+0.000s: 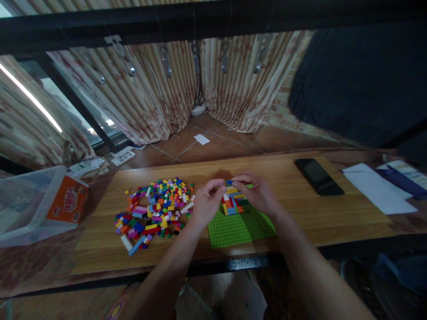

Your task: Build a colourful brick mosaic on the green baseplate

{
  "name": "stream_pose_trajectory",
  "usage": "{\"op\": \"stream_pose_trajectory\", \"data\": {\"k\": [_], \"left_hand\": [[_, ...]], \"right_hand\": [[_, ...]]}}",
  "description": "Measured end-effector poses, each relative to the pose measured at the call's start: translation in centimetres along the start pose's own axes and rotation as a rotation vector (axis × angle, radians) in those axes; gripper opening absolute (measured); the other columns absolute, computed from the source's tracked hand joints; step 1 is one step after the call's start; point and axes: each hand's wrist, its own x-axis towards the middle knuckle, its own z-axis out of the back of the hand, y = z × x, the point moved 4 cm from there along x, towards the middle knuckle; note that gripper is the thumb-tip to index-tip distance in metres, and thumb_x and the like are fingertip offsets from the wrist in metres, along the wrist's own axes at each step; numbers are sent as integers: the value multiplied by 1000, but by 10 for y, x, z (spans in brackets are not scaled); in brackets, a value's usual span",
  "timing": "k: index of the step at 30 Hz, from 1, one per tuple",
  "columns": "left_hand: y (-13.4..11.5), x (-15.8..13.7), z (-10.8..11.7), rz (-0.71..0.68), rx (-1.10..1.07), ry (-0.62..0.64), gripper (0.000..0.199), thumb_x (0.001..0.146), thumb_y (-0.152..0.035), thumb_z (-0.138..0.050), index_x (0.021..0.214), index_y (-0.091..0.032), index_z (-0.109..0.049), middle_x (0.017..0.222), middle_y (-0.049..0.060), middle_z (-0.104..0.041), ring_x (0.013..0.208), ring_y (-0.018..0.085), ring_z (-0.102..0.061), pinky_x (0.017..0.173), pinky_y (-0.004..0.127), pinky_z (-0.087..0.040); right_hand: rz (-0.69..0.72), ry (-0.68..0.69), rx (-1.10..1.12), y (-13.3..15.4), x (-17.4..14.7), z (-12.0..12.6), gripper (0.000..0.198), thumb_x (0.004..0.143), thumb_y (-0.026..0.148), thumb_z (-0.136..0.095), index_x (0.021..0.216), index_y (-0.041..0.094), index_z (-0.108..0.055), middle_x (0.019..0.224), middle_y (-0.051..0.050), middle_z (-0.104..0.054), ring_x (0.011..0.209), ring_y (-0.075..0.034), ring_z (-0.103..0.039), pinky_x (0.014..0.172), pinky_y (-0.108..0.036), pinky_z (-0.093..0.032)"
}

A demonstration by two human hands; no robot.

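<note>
Evidently, the left hand [207, 202] and right hand [258, 192], fingers narrowed, meet at a blue brick [229, 182] near frame centre; which grips it cannot be told. Joined bricks [233, 205] sit on the baseplate [240, 231], lower centre.

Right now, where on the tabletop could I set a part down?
Bare wood shows on the tabletop between the right hand and black phone, and on the phone's near side. Crowded: left of the left hand, where loose bricks spread, and the assembled bricks on the green baseplate.

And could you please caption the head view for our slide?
Left hand and right hand at colored bricks on green baseplate.
</note>
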Motion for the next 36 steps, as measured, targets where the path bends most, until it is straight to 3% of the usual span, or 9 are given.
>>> {"op": "stream_pose_trajectory", "data": {"k": [4, 10, 18, 36], "left_hand": [[6, 1, -3, -56, 229, 84, 39, 86, -24, -54, 125, -20, -57, 121, 9, -65, 107, 21, -61, 90, 37, -49], [10, -3, -8, -129, 307, 211, 53, 88, -23, -52, 140, -21, -41, 131, 10, -59, 126, 23, -49, 108, 44, -36], [10, -4, -15, -152, 321, 339, 59, 87, -19, -49, 144, -21, -34, 136, 10, -55, 130, 23, -44, 111, 45, -32], [1, -8, -21, -253, 538, 355, 60, 88, -12, -41, 146, -22, -31, 136, 9, -53, 125, 23, -45, 108, 45, -37]], "right_hand": [[-106, -2, -12, -26, 1, 11, 17, 80, 35, -63, 83, 22, -74, 88, -4, -70, 84, -18, -64, 77, -32, -50], [-126, 54, -53, -41, 2, 10, 16, 78, 32, -62, 79, 22, -74, 85, -3, -71, 84, -18, -63, 77, -31, -49], [-70, 105, -126, -37, 5, 12, 14, 80, 25, -60, 79, 21, -74, 83, -3, -71, 84, -18, -63, 79, -31, -47], [-31, 171, -201, -34, 8, 9, 16, 78, 17, -57, 78, 21, -73, 83, -3, -71, 83, -17, -63, 78, -31, -47]]}}
